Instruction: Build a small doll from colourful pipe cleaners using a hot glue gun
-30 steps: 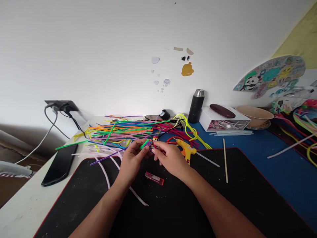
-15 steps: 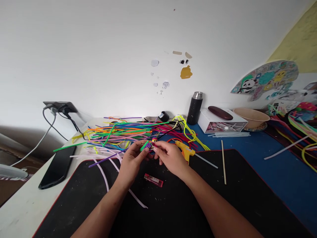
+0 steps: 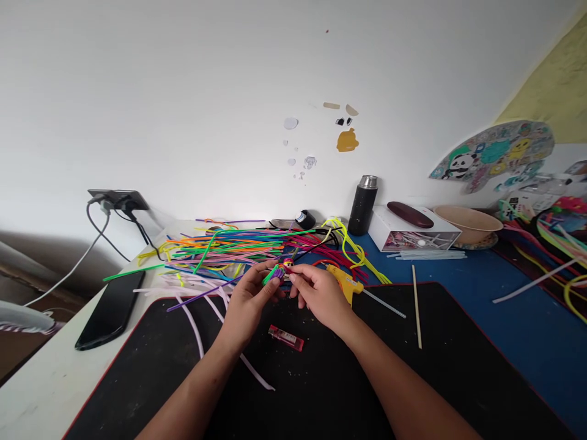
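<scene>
White wall (image 3: 206, 134) stands beyond the hands, bearing cut-out stickers (image 3: 347, 141) and, to the far right, a panel of cartoon figures (image 3: 495, 156). Left hand (image 3: 247, 298): fingers curled, thumb pressed to forefinger, closed on a small multicoloured craft piece (image 3: 274, 274), green and purple with a yellow and red part at its far right. Right hand (image 3: 324, 296): thumb and forefinger pinched together at the right edge of the same piece, apparently on a dark red portion; remaining fingers bent loosely beneath. Exact contact is too small to verify. The piece sits between the two sets of fingertips, raised over the far edge of a black mat (image 3: 316, 397). Nearer the person than the hands, a red lighter (image 3: 287, 338) lies on the mat. Immediately right of the right hand is a yellow glue gun (image 3: 347, 281) with a translucent glue stick (image 3: 384, 304) projecting from it; farther right, a thin wooden stick (image 3: 416, 305) lies across the mat's edge. Beyond the hands, a heap of coloured pipe cleaners (image 3: 229, 245) covers the worktop (image 3: 39, 391). Well left of the left hand is a black phone (image 3: 107, 313), with a wall socket (image 3: 117, 199) and plugged cables behind. Beyond and right of the right hand stand a black flask (image 3: 363, 209), a white box (image 3: 378, 229) carrying a dark red oval case (image 3: 409, 214), and a beige bowl (image 3: 468, 225).
</scene>
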{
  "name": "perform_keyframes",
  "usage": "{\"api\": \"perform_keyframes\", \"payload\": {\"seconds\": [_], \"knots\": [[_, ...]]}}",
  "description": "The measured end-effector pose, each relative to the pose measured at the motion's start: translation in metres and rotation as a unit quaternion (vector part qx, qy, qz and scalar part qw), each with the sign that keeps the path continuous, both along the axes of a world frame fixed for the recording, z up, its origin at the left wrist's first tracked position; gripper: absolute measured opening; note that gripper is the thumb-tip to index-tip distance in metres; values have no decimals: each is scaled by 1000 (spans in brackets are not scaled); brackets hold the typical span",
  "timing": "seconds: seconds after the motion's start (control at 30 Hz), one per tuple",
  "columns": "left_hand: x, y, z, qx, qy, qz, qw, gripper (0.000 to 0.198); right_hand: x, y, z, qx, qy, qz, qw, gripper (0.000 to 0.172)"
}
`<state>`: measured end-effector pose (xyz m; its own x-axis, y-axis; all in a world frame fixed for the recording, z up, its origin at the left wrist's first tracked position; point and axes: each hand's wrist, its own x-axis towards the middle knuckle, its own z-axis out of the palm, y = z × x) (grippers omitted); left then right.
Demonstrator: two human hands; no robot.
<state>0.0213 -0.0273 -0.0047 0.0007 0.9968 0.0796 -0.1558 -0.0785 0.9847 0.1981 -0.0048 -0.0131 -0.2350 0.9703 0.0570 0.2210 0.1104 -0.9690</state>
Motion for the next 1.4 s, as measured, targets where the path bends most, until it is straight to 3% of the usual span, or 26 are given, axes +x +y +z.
{"api": "perform_keyframes", "payload": {"seconds": [0.43,0.7,1.23,1.4], "knots": [[0,0,-7,23,12,-5,1000,42,-1,1,-5,14,7,1,1000,28],[-1,-4,-14,117,170,18,978,27,-2,2,-5,-2,6,-2,1000,30],[-3,-5,-13,204,265,51,941,29,-2,3,-8,-19,49,2,999,31],[-3,-4,-12,192,268,51,943,34,-1,4,-7,-15,45,0,999,36]]}}
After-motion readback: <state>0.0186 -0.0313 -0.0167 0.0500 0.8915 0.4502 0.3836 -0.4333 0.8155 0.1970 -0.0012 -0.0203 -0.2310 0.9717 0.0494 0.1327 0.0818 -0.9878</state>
